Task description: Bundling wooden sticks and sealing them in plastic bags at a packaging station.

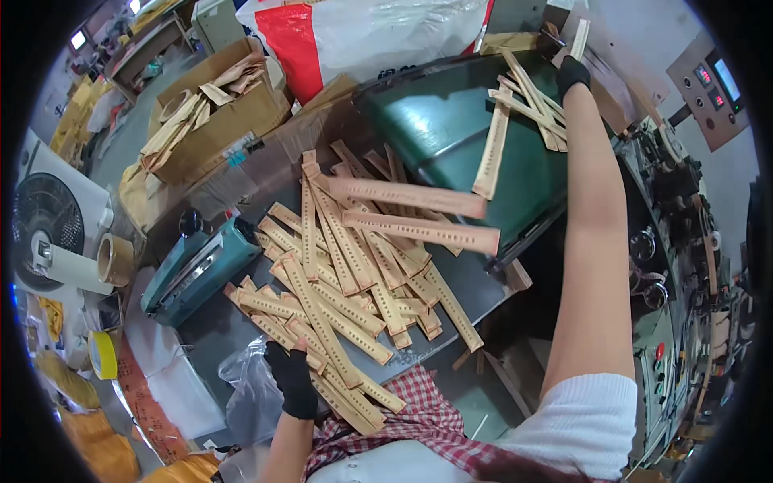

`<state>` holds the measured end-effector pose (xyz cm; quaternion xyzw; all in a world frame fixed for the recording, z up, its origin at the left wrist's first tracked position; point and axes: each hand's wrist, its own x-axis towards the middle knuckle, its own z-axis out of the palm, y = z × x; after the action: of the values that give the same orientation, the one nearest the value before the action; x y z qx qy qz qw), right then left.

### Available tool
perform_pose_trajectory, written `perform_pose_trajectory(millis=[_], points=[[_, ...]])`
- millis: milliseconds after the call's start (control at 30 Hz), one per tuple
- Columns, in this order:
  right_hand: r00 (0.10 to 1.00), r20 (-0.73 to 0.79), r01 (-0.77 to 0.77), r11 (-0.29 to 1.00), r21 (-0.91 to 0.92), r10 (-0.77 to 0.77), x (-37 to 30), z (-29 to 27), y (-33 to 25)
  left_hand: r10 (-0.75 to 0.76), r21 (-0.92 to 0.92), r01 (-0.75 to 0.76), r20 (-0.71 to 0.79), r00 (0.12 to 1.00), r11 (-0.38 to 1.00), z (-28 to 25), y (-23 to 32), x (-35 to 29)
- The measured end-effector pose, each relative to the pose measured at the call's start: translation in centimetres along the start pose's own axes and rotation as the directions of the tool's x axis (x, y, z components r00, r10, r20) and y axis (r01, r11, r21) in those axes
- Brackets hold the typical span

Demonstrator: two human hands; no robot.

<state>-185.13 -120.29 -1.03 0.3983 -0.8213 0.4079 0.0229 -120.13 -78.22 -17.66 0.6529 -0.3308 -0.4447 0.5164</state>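
Observation:
My left hand (291,378), in a black fingerless glove, is at the near left edge of a heap of long, narrow tan paper packets (346,310). Its thumb lies against several packets (348,402) that jut out over my lap; its other fingers are mostly hidden. Far to the right, my stretched-out right hand (573,74), also gloved, is closed around a packet (580,37) that sticks up past the fingers. Beside it, several loose packets (527,101) lie on a smooth green machine cover (435,121). Two pinkish packets (423,233) slant across the heap, slightly blurred.
A teal hand-held tool (201,270) lies left of the heap, near a clear plastic bag (251,386). Beyond stands a cardboard box (217,129) of packets. A fan (50,229) and tape rolls (115,259) are far left. Machine parts (651,266) and a control panel (713,92) line the right.

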Motion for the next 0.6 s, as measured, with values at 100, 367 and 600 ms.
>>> perform_pose_trajectory(millis=[100,367,600], points=[[0.968,0.234,0.171,0.926,-0.336,-0.093,-10.0,-5.2,-4.6,-0.016,0.037,0.017,-0.012,1.0,0.999,-0.1,0.7,-0.2],[0.848,0.427,0.506,0.723,-0.47,-0.316,-25.9,-7.5,-8.8,0.166,0.207,-0.151,-0.057,0.984,0.967,1.1,0.5,-0.1],[0.795,0.581,0.518,0.694,-0.5,-0.175,-18.0,-4.7,-3.1,0.164,0.286,-0.127,-0.107,0.981,0.95,2.8,0.3,2.2]])
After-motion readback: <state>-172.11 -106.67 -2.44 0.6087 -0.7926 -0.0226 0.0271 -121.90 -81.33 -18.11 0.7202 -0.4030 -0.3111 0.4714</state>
